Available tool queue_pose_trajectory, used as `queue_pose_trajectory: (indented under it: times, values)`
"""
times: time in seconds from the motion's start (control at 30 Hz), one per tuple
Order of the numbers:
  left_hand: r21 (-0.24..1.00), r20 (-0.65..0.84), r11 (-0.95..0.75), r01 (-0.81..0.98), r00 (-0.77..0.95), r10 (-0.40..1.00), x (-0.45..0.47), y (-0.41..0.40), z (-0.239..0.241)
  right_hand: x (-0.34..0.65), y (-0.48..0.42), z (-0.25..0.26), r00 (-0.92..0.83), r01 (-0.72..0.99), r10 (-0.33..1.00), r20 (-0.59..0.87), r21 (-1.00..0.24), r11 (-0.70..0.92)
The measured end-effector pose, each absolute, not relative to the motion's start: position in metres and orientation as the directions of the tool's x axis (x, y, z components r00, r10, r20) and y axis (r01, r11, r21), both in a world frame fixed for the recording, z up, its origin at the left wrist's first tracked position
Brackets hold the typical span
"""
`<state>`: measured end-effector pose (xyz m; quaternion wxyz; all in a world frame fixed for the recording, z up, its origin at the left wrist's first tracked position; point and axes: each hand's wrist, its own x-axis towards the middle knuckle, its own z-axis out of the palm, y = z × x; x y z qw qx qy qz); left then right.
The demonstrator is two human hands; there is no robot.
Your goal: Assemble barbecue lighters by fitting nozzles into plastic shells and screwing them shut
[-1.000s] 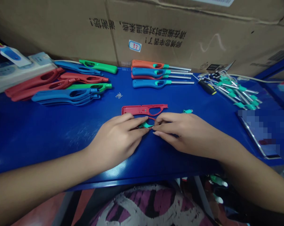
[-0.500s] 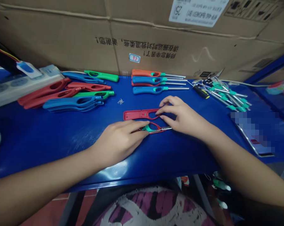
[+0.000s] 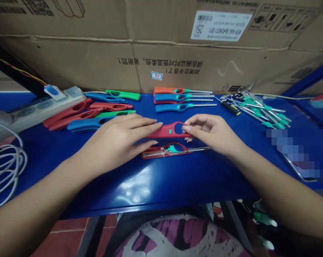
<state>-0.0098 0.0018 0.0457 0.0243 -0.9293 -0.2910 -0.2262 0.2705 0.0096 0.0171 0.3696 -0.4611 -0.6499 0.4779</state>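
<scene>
A loose red lighter handle shell [image 3: 165, 131], outer face up with a small green patch on it, is held just above the table. My right hand [image 3: 208, 130] pinches its right end beside the oval trigger opening. At the other end, the fingers and thumb of my left hand [image 3: 121, 137] close around the shell, partly hiding it. Just below lies the matching red half [image 3: 147, 154], open side up. It contains a clear tank, thin wires and a green trigger [image 3: 172, 148], and a metal tube [image 3: 200, 149] sticks out to the right.
Finished-looking lighters [image 3: 169, 107] lie at the back centre. Coloured handle shells [image 3: 81, 123] are piled left by a power strip [image 3: 38, 109]. Green-and-metal tube parts [image 3: 263, 109] and a screwdriver [image 3: 231, 107] lie right, near a phone [image 3: 297, 167]. A cardboard box [image 3: 97, 57] stands behind.
The empty red shell, earlier lying inner side up, is now turned over and lifted. My left hand has left the filled half and moved up to the shell's left end.
</scene>
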Motion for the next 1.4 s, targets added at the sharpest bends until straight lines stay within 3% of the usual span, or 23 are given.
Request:
queue_pose_trajectory:
  times: [0.1,0.17,0.27,0.33,0.63,1.4]
  values:
    - [0.122,0.368,-0.837,0.534,0.759,0.538,-0.012,-0.001,0.045,0.268,0.005,0.017,-0.364,0.27,0.932,0.006,-0.956,0.111]
    - [0.163,0.306,-0.842,0.515,0.785,0.539,-0.012,-0.002,0.043,0.268,0.003,0.016,-0.427,0.378,0.898,0.103,-0.882,0.281]
    - [0.217,0.21,-0.824,0.523,0.8,0.563,-0.012,-0.002,0.042,0.27,0.002,0.015,-0.595,0.486,0.769,0.235,-0.656,0.577]
    - [0.217,0.171,-0.802,0.557,0.787,0.593,-0.012,-0.003,0.042,0.271,0.002,0.014,-0.665,0.498,0.705,0.248,-0.556,0.665]
    - [0.186,0.051,-0.796,0.576,0.803,0.594,-0.01,-0.004,0.037,0.267,0.003,0.005,-0.719,0.49,0.645,0.26,-0.469,0.735]
    - [0.129,0.075,-0.789,0.601,0.788,0.612,-0.005,-0.007,0.034,0.269,0.005,0.003,-0.734,0.5,0.641,0.227,-0.459,0.735]
